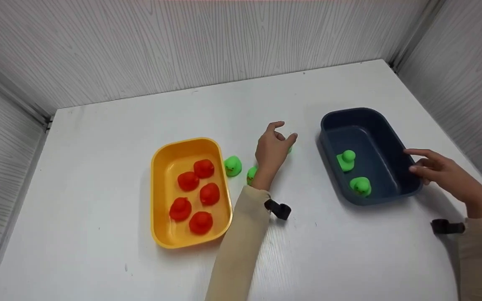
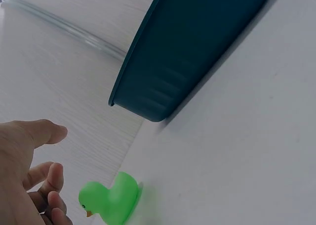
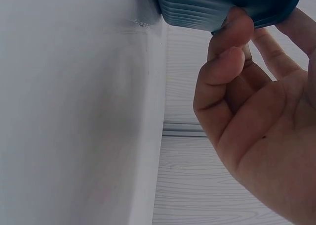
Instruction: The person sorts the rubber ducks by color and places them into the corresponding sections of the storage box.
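In the head view, the left hand hides most of a green duck on the surface. The left wrist view's edge cuts off a bit of the duck, and its beak points down and left there. The left hand's thumb and pointing finger are spread apart. The right hand pinches the rim of the blue box (2 more ducks sit inside), whose long side runs near to far.

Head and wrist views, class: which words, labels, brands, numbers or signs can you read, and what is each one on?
None: no readable text shows on the yellow tray, blue tray, red ducks, green ducks or table.
The black wrist cameras are too small to check.
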`<state>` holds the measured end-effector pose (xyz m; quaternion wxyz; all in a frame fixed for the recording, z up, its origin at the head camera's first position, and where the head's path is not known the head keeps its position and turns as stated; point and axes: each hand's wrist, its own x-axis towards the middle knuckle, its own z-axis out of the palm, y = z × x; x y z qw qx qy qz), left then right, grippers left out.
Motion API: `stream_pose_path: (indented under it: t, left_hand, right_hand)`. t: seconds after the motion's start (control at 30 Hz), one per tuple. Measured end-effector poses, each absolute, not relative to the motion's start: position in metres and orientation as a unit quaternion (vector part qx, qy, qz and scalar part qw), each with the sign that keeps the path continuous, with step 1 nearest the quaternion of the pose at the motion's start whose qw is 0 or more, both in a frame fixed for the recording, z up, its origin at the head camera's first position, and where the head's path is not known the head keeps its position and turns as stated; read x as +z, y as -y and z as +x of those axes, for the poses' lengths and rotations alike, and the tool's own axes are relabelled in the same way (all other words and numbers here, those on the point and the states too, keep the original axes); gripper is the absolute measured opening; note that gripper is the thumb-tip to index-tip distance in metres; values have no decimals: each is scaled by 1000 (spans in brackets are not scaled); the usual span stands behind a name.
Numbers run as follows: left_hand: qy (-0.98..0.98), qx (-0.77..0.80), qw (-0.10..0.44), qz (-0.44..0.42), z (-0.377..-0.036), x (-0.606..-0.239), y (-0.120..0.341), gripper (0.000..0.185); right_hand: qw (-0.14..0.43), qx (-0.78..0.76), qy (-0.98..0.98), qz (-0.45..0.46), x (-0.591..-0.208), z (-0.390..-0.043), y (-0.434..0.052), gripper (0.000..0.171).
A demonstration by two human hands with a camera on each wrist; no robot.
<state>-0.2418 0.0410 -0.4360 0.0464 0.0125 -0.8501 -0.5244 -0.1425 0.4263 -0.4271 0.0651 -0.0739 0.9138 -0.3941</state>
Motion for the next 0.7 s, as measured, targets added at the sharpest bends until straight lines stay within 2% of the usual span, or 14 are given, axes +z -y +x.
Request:
stream_pose_path:
  t: [0.43,0.7]
  left_hand:
    - [877,-477,31,39,-244,-446,-35,45]
    - [895,-442,-10,61,-245,-447,-33,48]
  right_hand:
    - [69,-391,-915,-66,-426,-143,-425,45]
    - [66,-402,-910,-79,-425,-142,-426,45]
